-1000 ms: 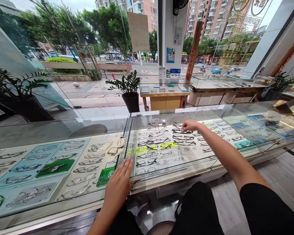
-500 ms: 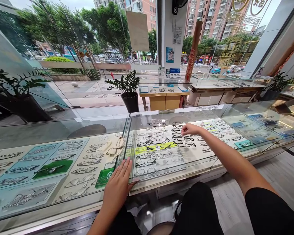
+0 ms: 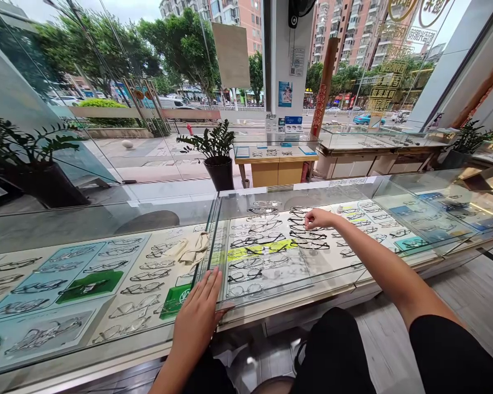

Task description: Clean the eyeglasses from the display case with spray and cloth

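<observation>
My left hand (image 3: 201, 306) lies open on the near edge of the glass display case (image 3: 246, 314), fingers stretched out over the seam between two sections. Farther right, my right hand (image 3: 318, 218) is closed with its fingers curled down, at the glass over a column of black-framed glasses (image 3: 310, 236). Whatever its fingers hold, if anything, is hidden. Between my hands, several pairs of glasses (image 3: 257, 239) lie in rows under the glass, some of them on a yellow-green strip (image 3: 238, 253).
A beige cloth (image 3: 194, 249) and a green card (image 3: 176, 301) lie in the left section near my left hand. Beyond the counter stand a potted plant (image 3: 219, 164) and a smaller display cabinet (image 3: 267, 169). My black-clothed knee (image 3: 332, 350) is below the counter.
Both hands keep nearly the same place and shape. The view has shifted very slightly, and vehicles on the street outside have moved.
</observation>
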`<action>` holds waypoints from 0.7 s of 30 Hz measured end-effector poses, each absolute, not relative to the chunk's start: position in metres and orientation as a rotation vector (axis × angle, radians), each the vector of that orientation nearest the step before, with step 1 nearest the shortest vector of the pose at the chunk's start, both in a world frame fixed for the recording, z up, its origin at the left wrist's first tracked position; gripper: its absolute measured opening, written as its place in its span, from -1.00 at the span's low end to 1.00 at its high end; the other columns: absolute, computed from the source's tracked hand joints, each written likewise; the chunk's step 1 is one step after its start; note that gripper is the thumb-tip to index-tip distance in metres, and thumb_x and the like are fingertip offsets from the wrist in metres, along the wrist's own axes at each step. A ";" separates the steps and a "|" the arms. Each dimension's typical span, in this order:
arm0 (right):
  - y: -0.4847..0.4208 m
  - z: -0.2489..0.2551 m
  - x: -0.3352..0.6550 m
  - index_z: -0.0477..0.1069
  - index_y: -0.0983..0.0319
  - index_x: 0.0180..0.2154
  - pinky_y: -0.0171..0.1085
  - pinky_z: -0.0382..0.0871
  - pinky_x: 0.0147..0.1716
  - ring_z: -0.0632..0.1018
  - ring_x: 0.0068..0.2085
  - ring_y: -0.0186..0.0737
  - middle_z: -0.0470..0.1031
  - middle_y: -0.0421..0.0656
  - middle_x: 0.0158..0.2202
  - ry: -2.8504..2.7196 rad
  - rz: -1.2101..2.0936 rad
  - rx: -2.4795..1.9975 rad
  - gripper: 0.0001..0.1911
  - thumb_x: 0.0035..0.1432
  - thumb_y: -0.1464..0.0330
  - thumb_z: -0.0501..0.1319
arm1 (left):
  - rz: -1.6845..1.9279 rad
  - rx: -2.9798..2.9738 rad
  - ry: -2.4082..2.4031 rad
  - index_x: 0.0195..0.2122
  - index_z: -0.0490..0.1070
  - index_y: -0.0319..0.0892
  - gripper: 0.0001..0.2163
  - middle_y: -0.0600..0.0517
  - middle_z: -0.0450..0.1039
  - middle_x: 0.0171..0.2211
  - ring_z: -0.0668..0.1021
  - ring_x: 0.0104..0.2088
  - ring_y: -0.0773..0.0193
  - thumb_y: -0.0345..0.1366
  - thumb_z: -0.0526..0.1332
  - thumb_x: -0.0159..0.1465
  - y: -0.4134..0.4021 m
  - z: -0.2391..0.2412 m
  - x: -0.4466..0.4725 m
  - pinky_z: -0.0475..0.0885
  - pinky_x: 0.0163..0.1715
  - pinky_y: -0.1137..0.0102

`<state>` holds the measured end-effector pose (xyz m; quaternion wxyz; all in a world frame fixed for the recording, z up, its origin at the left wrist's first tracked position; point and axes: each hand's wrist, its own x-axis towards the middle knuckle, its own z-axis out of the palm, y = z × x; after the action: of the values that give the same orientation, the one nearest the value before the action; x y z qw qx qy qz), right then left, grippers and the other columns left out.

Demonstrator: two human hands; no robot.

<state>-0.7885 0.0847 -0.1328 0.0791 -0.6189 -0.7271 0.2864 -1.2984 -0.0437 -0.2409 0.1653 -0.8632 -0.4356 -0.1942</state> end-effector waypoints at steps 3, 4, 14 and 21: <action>0.083 -0.134 -0.787 0.62 0.22 -0.31 -0.27 0.12 -0.33 0.38 -0.34 -0.25 0.46 -0.22 -0.40 -2.192 0.838 -1.847 -0.42 -0.07 -0.16 0.45 | -0.558 -2.470 -1.248 0.52 0.21 -0.28 -0.36 -0.20 0.27 0.48 0.39 0.44 -0.16 -0.06 0.05 0.50 -0.044 -0.240 -1.299 0.34 0.39 0.04; 0.082 -0.133 -0.786 0.63 0.21 -0.29 -0.27 0.13 -0.32 0.39 -0.34 -0.25 0.47 -0.22 -0.39 -2.199 0.828 -1.848 -0.42 -0.06 -0.16 0.45 | -0.560 -2.471 -1.255 0.52 0.21 -0.26 -0.36 -0.19 0.27 0.48 0.39 0.44 -0.15 -0.04 0.05 0.51 -0.044 -0.240 -1.299 0.34 0.40 0.05; 0.082 -0.133 -0.788 0.65 0.15 -0.29 -0.25 0.14 -0.18 0.43 -0.29 -0.23 0.50 -0.24 -0.35 -2.283 0.602 -1.926 -0.73 0.07 0.12 0.47 | -0.560 -2.482 -1.290 0.53 0.20 -0.23 -0.35 -0.21 0.26 0.48 0.38 0.45 -0.16 -0.03 0.08 0.50 -0.044 -0.242 -1.299 0.34 0.40 0.05; 0.088 -0.139 -0.795 0.61 0.17 -0.31 -0.24 0.11 -0.10 0.49 -0.14 -0.14 0.59 -0.18 -0.25 -2.292 0.421 -1.947 -0.87 0.16 0.25 0.41 | -0.548 -2.481 -1.266 0.54 0.17 -0.24 -0.35 -0.18 0.26 0.48 0.39 0.44 -0.17 -0.03 0.04 0.51 -0.044 -0.240 -1.300 0.36 0.38 0.02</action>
<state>-0.7945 0.0879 -0.1395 0.0525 -0.6402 -0.7538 0.1383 -1.2996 -0.0439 -0.2402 0.1509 -0.8640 -0.4408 -0.1910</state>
